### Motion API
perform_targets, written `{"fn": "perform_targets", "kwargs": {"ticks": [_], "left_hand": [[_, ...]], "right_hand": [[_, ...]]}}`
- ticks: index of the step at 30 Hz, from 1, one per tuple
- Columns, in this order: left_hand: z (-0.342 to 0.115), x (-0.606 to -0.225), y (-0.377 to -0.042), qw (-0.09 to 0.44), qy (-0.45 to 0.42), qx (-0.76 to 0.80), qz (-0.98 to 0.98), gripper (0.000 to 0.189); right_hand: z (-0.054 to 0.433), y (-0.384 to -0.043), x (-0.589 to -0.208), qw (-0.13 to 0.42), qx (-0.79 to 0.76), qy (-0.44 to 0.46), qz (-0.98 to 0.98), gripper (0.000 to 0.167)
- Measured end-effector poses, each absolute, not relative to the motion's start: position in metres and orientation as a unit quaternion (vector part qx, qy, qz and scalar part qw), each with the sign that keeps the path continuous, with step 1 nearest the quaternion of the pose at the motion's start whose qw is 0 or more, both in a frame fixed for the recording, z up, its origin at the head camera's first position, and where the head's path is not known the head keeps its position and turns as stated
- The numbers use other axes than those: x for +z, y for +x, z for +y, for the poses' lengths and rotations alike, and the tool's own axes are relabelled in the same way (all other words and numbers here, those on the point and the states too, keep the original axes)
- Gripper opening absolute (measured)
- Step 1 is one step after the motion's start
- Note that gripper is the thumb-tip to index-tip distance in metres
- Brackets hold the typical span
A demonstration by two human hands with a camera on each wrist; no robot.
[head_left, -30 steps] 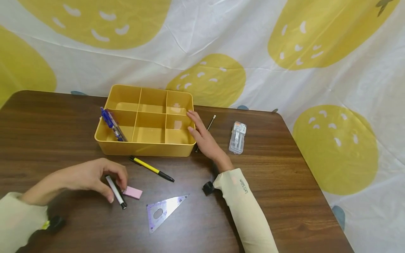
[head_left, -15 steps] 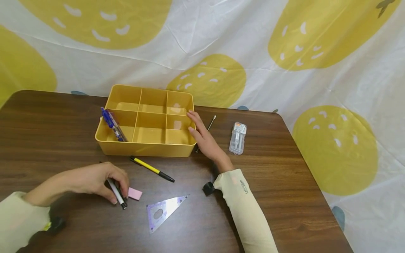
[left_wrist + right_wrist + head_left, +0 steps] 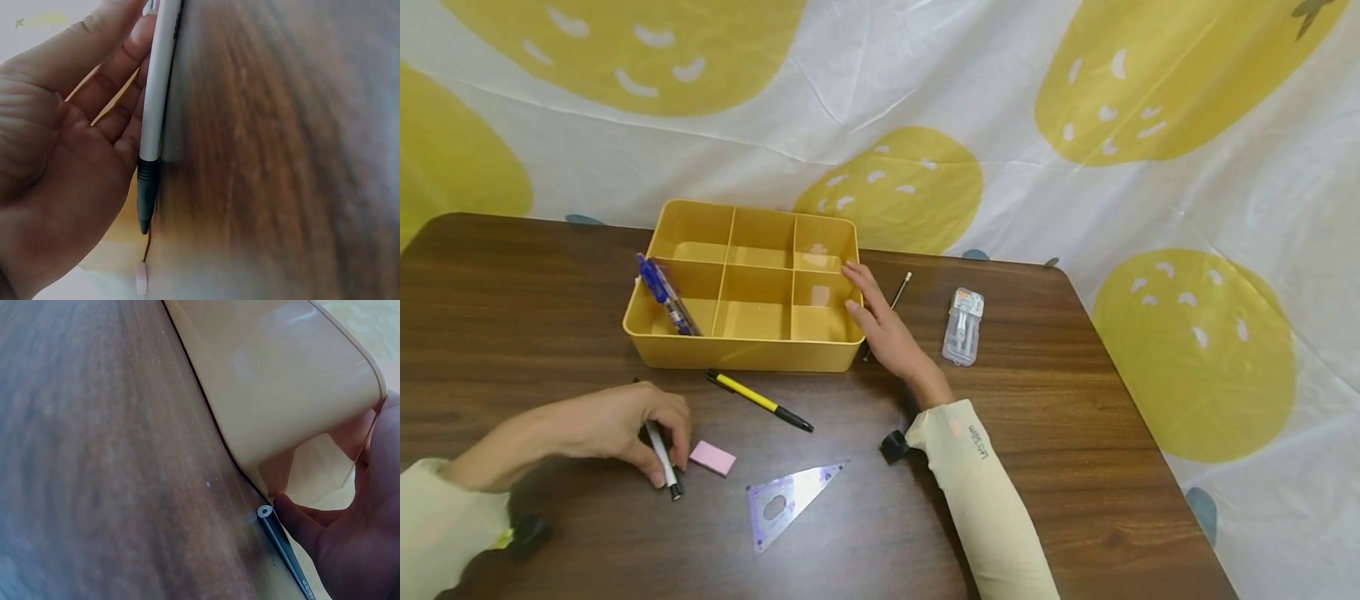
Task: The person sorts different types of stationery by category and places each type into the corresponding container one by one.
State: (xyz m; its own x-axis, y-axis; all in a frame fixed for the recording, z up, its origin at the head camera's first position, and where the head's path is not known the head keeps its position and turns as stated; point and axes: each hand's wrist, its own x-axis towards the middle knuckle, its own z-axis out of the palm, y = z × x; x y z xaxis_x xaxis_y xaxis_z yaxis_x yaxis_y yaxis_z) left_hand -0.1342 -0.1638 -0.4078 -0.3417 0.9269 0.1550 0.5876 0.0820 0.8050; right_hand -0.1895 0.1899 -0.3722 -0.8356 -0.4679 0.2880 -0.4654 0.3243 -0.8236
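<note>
My left hand pinches a white pen between thumb and fingers, low over the table at the front left. Its dark grip and tip show in the left wrist view. Just right of that hand lies a pink eraser. My right hand holds the right wall of a yellow compartment box, with fingertips over the rim. Two pens, one a blue pen, lean in the box's front left compartment. Beside the right hand lies a dark pencil, partly hidden in the head view.
A yellow-and-black pen lies in front of the box. Nearer is a clear purple set square. A small transparent case sits to the right. A lemon-print cloth hangs behind the brown table.
My left hand has lowered, its fingers have closed on the white pen, and pen and hand have shifted slightly left. The eraser is now fully uncovered. My right hand stays put.
</note>
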Motion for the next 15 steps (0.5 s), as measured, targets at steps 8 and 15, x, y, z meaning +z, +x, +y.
{"fn": "perform_targets", "kwargs": {"ticks": [8,15], "left_hand": [[-0.1591,-0.4038,-0.1300,0.190,0.546,0.363,0.731,0.025],[-0.1587,-0.4039,-0.1282,0.200,0.535,0.349,0.743,0.026]], "right_hand": [[0.1912,-0.1901,-0.3727,0.004,-0.506,-0.285,0.814,0.047],[0.1909,-0.1901,-0.3730,0.006,-0.507,-0.284,0.814,0.047]]}}
